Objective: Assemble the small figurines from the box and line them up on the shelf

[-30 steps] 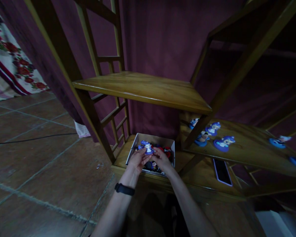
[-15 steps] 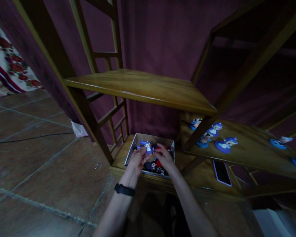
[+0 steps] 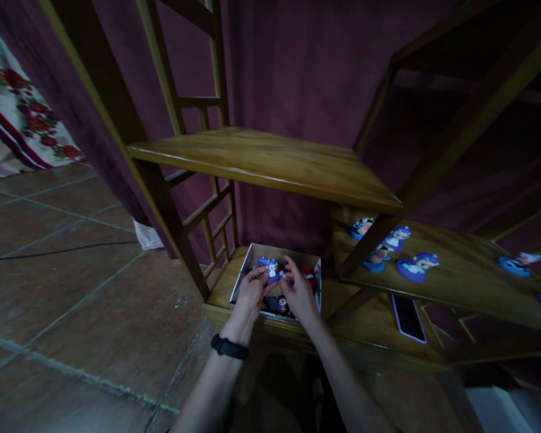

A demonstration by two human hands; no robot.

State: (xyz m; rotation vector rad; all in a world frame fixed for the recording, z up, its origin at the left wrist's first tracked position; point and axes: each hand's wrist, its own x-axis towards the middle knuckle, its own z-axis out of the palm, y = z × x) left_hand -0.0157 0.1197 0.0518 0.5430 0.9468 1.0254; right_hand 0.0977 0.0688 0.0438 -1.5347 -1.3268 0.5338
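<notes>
My left hand [image 3: 251, 290] is closed around a small figurine [image 3: 273, 270] in purple and white on a purple base, held above an open cardboard box [image 3: 237, 289]. Close to the figurine's right side is my right hand [image 3: 300, 293], its index finger raised and apart from the thumb; whether the fingertips touch the figurine is hard to see. Beneath the hands, the box contains several dark, red and purple figurines [image 3: 282, 304], partly covered by the hands.
The box stands on the bottom board of a wooden shelf unit, under a higher board [image 3: 265, 157]. To the right, several figurines, including a purple one [image 3: 417, 266], rest on another board [image 3: 460, 282]. A phone [image 3: 409, 318] lies below it. A cable [image 3: 58, 251] crosses the tiled floor.
The right hand's index finger has lifted and its thumb has shifted beside the figurine. My left hand keeps hold of the figurine. The whole view has shifted slightly.
</notes>
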